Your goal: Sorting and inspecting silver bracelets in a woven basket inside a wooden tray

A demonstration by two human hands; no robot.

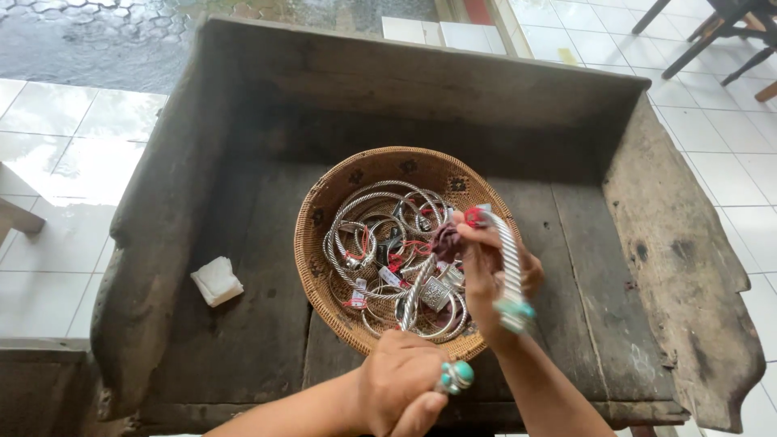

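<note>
Nearest the camera, the left hand [401, 380] is seen from above at the lower edge of the view, two turquoise-stone rings [456, 376] being worn on it. Its fingers are closed on the lower end of a twisted silver cable bangle [415, 293], whose long axis runs up and slightly right from the hand over the near rim of the basket.

The right hand [490, 275] is raised just above and to the right. Its fingers are closed around a thick ribbed silver cuff bracelet [510, 271] and a small dark purple wad of cloth [446, 241]. The cuff is held almost upright: its long axis runs from upper left to lower right, one end bearing a red tag at the top, the other, tipped with a turquoise stone, pointing down toward the wrist. The cloth is pressed at the fingertips, just left of the cuff.

Beneath both hands a round woven wicker basket [324, 212] is filled with tangled silver bangles [380, 235] carrying red and white tags. The basket is set on a dark, worn wooden desk [243, 267] with raised sides. A small folded white cloth square [216, 281] lies on the desk, well apart to the left. White floor tiles [65, 162] surround the desk.
</note>
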